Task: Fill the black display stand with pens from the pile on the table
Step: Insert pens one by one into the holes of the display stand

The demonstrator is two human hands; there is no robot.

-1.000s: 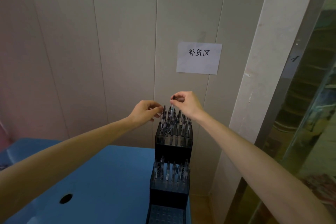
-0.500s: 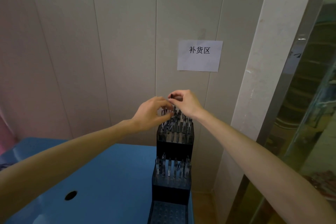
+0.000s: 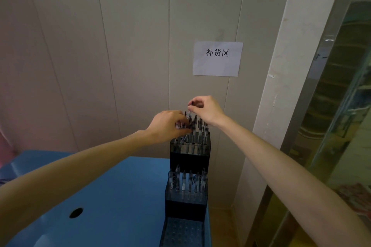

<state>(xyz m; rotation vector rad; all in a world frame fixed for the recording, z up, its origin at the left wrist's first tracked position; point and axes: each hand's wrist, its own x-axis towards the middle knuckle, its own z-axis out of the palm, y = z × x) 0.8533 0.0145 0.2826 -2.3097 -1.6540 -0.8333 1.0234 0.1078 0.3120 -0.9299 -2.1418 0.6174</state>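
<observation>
Since the frame a second earlier, the left hand (image 3: 169, 125) had moved right from beside the stand (image 3: 188, 168) and now lay over the left part of its top tier, close under the right hand (image 3: 204, 109), which had barely shifted. The left grip was curled among the upright pens (image 3: 197, 126) there, thumb and fingers closed on the tops of one or more; exactly which could not be told. The right grip was narrow, thumb and forefinger pinching the top end of a single pen (image 3: 189, 109) that stood upright above the back of the top tier, its lower end among the others.

The stand stood in stepped tiers at the right edge of the blue surface (image 3: 112, 196), against the panelled wall. The top tier was crowded with pens, the middle tier (image 3: 186, 183) held one row of them, and the lowest tier (image 3: 183, 232) showed bare holes. A round hole (image 3: 76, 212) sat in the surface to the left. A paper sign (image 3: 217, 58) with printed characters hung on the wall above the hands.
</observation>
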